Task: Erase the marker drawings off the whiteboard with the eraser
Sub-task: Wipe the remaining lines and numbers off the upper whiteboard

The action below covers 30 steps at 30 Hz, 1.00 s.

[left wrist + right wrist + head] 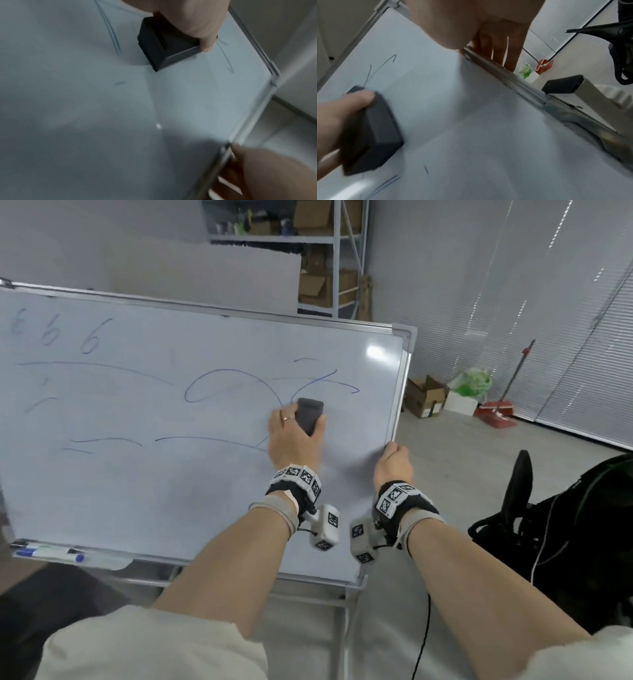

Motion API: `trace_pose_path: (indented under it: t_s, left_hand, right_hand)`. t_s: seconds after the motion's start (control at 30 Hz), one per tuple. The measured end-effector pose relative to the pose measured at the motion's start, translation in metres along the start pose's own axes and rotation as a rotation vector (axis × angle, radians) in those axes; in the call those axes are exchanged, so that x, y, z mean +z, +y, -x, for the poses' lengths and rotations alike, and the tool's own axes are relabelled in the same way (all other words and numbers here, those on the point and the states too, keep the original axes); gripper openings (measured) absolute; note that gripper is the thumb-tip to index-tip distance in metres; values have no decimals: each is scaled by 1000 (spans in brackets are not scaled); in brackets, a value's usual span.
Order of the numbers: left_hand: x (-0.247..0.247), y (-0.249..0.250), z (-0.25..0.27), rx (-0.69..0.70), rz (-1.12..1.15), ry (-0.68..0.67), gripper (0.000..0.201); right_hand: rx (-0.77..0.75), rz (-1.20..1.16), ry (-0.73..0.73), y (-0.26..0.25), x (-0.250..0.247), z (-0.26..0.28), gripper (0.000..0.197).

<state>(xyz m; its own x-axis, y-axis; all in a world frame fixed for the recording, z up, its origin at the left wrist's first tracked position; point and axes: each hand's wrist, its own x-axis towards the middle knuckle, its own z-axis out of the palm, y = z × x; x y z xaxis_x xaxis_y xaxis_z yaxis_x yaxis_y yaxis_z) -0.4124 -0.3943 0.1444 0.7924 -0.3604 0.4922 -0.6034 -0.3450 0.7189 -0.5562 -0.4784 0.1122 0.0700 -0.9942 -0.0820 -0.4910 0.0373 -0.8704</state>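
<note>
Head view: the left hand (291,436) grips the dark eraser (309,415) flat against the whiteboard (171,491), among blue marker lines (219,385); the right hand (394,462) clasps the board's right edge.

Left wrist view: the thumb presses the eraser's side.

Right wrist view: fingers (498,46) curl behind the frame.

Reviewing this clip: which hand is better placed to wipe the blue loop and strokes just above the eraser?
Left. The left hand already grips the eraser flat on the whiteboard, right below the blue loop. The right hand holds the board's right edge, probably steadying it.
</note>
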Motion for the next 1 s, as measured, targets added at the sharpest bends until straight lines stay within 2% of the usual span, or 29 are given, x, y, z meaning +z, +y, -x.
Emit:
trace_pose_path:
  t_s: [0.07,0.13,0.47,0.63,0.83,1.0]
  left_hand:
    - [-12,-17,-15,-78,-23,45,53]
    - [-17,-28,-17,-90,-44,41,54]
    - [12,-54,57,-178,52,-127,53]
    - [9,-54,57,-173,29,-148,53]
    - [-10,-53,53,-201,-44,-25,51]
    - [-27,-25,9,-175,-44,30,52]
  right_hand:
    - [-1,29,-5,0,2,-1,45]
    - [-1,41,6,0,3,-3,45]
    - [-25,178,52,15,3,-7,43]
    - [-48,167,44,12,3,-9,43]
    - [-66,146,61,12,3,4,40]
    - [-81,203,125,12,-1,19,38]
